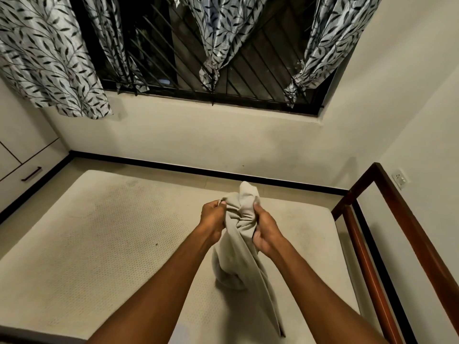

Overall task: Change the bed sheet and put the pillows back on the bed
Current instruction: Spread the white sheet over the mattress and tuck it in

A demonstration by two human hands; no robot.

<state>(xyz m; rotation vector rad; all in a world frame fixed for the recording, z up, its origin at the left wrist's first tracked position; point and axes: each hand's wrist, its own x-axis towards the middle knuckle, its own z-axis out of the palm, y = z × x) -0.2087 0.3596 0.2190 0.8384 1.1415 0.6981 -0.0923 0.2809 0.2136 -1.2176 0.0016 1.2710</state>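
Bunched sheet gripped between left hand and right hand.

Beige sheet, cream dotted mattress, grey curtains with black leaf print, reddish-brown bedframe.

In front of me is a dark window with black metal bars. Leaf-print curtains hang over it: a wide one on the left, one in the middle, one on the right. Below is a cream wall with a black strip along the bottom. A cupboard with a dark handle is on my left. A wall socket is on my right.
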